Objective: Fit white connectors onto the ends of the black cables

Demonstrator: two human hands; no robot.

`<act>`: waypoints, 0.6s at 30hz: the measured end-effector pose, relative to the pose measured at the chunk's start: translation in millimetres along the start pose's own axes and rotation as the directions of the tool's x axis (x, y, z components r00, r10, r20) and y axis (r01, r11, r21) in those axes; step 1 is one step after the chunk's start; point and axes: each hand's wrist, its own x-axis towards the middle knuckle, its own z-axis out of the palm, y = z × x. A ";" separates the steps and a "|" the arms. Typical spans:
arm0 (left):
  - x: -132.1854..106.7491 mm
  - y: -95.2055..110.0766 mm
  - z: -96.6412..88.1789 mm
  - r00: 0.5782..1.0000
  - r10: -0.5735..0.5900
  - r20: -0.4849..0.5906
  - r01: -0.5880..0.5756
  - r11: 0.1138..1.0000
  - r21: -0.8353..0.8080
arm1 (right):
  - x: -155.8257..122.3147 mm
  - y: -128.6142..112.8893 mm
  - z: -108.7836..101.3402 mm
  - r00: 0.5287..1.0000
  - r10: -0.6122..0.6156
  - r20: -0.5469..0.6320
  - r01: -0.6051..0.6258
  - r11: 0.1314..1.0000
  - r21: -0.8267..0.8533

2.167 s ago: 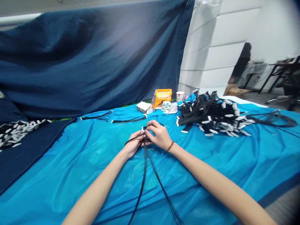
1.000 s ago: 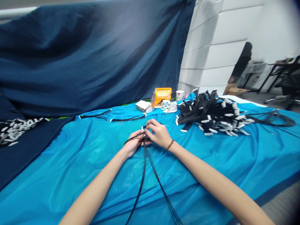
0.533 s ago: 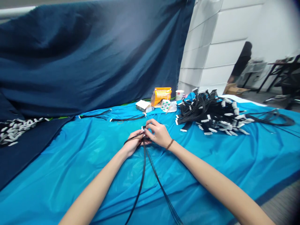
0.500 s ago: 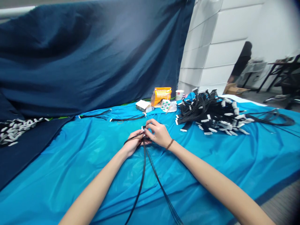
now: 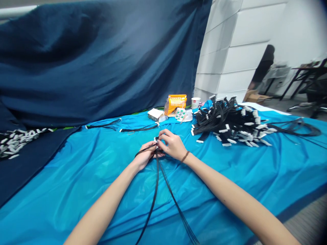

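Note:
Black cables [image 5: 156, 190] run from between my hands down toward the front in two strands. At their upper end a small white connector [image 5: 156, 139] shows by my fingertips. My left hand [image 5: 146, 156] is closed around the cables, with one strand looping over its back. The fingers of my right hand [image 5: 170, 144] pinch at the connector and the wire ends from the right side. What exactly lies between those fingertips is partly hidden.
A large heap of black cables with white connectors [image 5: 230, 122] lies to the right. Two cable bundles [image 5: 140, 129] rest ahead, near a small box [image 5: 157, 115], an orange bag [image 5: 176, 104] and a paper cup [image 5: 195, 102]. White connectors [image 5: 19, 141] are piled on dark cloth at left.

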 end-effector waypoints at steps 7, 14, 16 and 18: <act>-0.9 0.7 1.2 1.000 -0.007 -0.010 0.007 1.000 0.011 | 0.1 0.8 0.1 1.000 -0.006 0.003 0.006 1.000 -0.005; -1.5 0.6 2.7 1.000 -0.015 -0.006 0.015 1.000 -0.002 | -0.8 1.5 0.6 1.000 -0.011 0.026 0.011 1.000 -0.011; -1.7 0.9 3.1 1.000 -0.019 -0.015 0.019 1.000 0.001 | -0.8 1.9 1.0 1.000 -0.011 0.027 0.012 1.000 -0.010; -1.6 0.9 3.0 1.000 -0.019 -0.016 0.019 1.000 -0.002 | -0.5 2.0 1.4 1.000 -0.010 0.027 0.011 1.000 -0.011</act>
